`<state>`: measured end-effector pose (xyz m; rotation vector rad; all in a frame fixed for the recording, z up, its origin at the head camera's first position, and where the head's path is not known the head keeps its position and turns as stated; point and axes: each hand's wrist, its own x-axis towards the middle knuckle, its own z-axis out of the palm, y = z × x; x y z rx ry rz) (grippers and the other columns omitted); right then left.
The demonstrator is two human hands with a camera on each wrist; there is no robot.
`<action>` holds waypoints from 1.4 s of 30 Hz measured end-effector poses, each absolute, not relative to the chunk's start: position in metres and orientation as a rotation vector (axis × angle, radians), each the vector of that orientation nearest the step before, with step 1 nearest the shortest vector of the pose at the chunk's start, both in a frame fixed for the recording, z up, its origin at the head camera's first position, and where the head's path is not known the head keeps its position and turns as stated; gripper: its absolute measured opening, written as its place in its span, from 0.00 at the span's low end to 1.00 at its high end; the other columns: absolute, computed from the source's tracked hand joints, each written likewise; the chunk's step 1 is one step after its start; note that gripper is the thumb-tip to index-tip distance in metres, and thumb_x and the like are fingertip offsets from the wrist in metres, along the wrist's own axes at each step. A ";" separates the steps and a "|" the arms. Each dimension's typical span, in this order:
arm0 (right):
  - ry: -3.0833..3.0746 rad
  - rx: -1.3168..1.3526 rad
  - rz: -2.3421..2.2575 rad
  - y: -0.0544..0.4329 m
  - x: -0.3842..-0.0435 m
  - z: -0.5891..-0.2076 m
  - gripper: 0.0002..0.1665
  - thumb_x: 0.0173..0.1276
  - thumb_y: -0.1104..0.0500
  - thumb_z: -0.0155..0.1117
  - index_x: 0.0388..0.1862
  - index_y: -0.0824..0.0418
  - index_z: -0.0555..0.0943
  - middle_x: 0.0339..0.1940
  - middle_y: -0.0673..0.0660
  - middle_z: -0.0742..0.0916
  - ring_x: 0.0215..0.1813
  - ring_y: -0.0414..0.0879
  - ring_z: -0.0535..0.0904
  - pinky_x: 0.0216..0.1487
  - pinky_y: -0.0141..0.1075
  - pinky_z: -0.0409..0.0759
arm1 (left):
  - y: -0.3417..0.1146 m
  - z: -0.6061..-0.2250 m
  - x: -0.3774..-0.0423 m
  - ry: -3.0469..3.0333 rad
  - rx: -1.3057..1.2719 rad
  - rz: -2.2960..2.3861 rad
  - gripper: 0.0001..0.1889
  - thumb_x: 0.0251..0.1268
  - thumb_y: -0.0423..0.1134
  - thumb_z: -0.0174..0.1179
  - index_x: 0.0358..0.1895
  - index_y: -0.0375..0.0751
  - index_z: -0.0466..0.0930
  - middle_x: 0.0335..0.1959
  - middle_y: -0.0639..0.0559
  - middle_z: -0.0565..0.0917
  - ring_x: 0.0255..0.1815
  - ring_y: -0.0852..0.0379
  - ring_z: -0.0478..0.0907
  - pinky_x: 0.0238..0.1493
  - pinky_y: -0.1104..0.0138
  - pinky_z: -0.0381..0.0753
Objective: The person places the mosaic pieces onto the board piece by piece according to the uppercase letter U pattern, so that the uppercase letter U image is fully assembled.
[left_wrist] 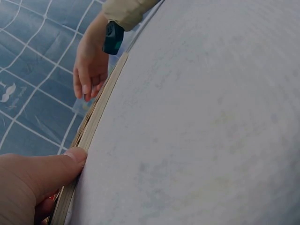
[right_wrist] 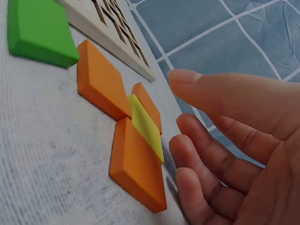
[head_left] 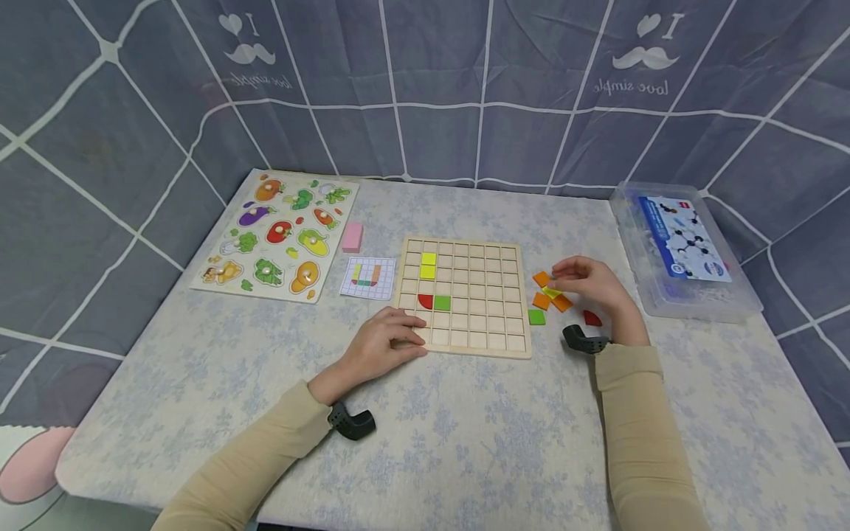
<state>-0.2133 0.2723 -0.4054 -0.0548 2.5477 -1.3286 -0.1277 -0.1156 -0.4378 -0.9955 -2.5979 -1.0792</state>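
Observation:
A wooden grid board (head_left: 481, 341) lies mid-table. My left hand (head_left: 387, 341) grips its near left corner, fingers over the top; in the left wrist view the thumb (left_wrist: 56, 172) presses the board's edge. Two yellow squares (head_left: 428, 265), a red quarter-round piece (head_left: 426, 302) and a green square (head_left: 441, 303) sit in its cells. Right of the board, my right hand (head_left: 587, 282) hovers at a small pile, fingers loosely bent, holding nothing visible. A yellow piece (right_wrist: 147, 129) lies among several orange pieces (right_wrist: 101, 82). Nearby are a loose green square (head_left: 536, 317) and a red quarter-round piece (head_left: 593, 318).
A card with a coloured pattern (head_left: 369, 279) lies left of the board, with a pink block (head_left: 353, 237) behind it. Farther left is a vegetable puzzle board (head_left: 292, 254). A clear plastic box (head_left: 690, 295) stands at the right. Tile-patterned curtain surrounds the table's back and sides.

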 end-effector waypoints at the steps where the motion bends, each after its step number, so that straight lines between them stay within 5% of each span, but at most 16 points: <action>1: 2.545 -0.058 -1.324 0.273 -0.213 -0.406 0.31 0.63 0.53 0.67 0.57 0.70 0.71 0.55 0.68 0.77 0.50 0.52 0.75 0.53 0.40 0.72 | -0.116 -0.438 -0.128 -2.597 -0.996 -1.079 0.06 0.51 0.41 0.71 0.31 0.45 0.88 0.46 0.52 0.84 0.51 0.54 0.74 0.55 0.63 0.72; 10: 2.548 -0.060 -1.297 0.273 -0.213 -0.407 0.29 0.62 0.54 0.67 0.54 0.71 0.72 0.52 0.66 0.78 0.46 0.48 0.75 0.45 0.29 0.74 | -0.115 -0.437 -0.128 -2.593 -0.995 -1.089 0.05 0.50 0.40 0.71 0.30 0.45 0.88 0.46 0.52 0.84 0.51 0.53 0.74 0.55 0.62 0.72; 42: 2.589 -0.051 -1.220 0.273 -0.211 -0.407 0.23 0.60 0.58 0.68 0.50 0.70 0.74 0.43 0.63 0.79 0.42 0.50 0.75 0.36 0.29 0.76 | -0.116 -0.439 -0.129 -2.608 -0.996 -1.096 0.05 0.51 0.41 0.71 0.30 0.44 0.88 0.46 0.52 0.84 0.51 0.54 0.74 0.56 0.63 0.71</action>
